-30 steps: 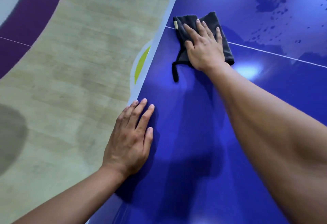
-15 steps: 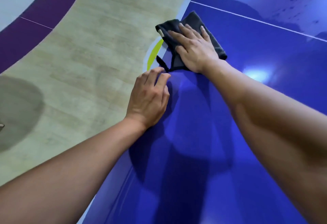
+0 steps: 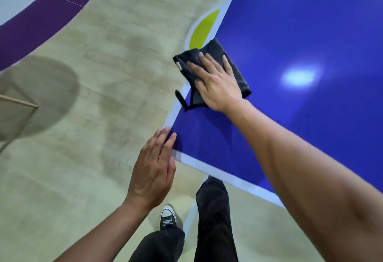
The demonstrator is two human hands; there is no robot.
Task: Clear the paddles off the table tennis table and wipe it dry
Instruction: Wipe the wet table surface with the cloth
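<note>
The blue table [image 3: 300,127] fills the right side of the view, with a white line along its edges and a bright patch of reflected light [image 3: 298,76] on its top. A dark grey folded cloth [image 3: 215,47] lies at the table's left edge, up from its near corner, part of it hanging past the white line over the floor. A thin black loop [image 3: 182,101] trails from the cloth across that same edge.

The right hand [image 3: 217,84] lies flat on the cloth, fingers straight and spread, pressing it down onto the table rather than clutching it. Its arm stretches across the table's near edge.

The left hand [image 3: 153,170] is beside the table's near left corner, released, with fingers straight and close together and nothing in it. Its fingertips reach the white line at the table's left edge; whether they touch the surface cannot be told.

Below the table's near edge stand two legs in black trousers [image 3: 213,210] and one dark canvas shoe [image 3: 168,217] with a white toe. The pale wood floor [image 3: 103,127] spreads to the left of the table, with a yellow-green patch [image 3: 204,29] right against the table's left edge and a purple band [image 3: 51,13] far off to the left
</note>
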